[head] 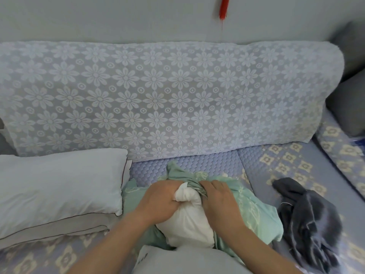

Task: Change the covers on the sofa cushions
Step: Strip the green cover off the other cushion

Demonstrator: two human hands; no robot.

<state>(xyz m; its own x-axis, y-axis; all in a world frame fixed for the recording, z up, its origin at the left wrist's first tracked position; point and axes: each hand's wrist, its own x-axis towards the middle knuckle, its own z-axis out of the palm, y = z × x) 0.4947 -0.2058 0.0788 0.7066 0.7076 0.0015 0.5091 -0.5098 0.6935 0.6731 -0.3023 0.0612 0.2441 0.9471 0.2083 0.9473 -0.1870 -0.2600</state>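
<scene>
At the near edge of the sofa seat, a pale grey fabric mass [189, 260] fills the bottom centre of the view; what it is cannot be told. Just beyond it lies the white soft cushion insert [185, 224], resting on the seat and partly wrapped by the mint-green embroidered fabric cover [254, 206]. The cover is bunched around the far end of the insert and spreads out to its right.

The left hand [160, 202] has its grip curled round the far corner of the insert, squeezing it into a narrow neck. The right hand [217, 198] has its grip pinching the gathered edge of the green cover, right beside that corner. The two hands are near each other, with the squeezed corner between them.

To the right, a crumpled dark grey cloth [310, 218] lies on the blue quilted seat mat with cream flower motifs [284, 165], just beside the green cover. To the left, a pale grey rectangular pillow with dark piping [57, 186] lies stacked on a second one.

Behind these, the sofa backrest is draped with a white lace cloth with a daisy pattern [167, 99]. Above it, a red hanging tassel [224, 7] shows against the pale wall.
</scene>
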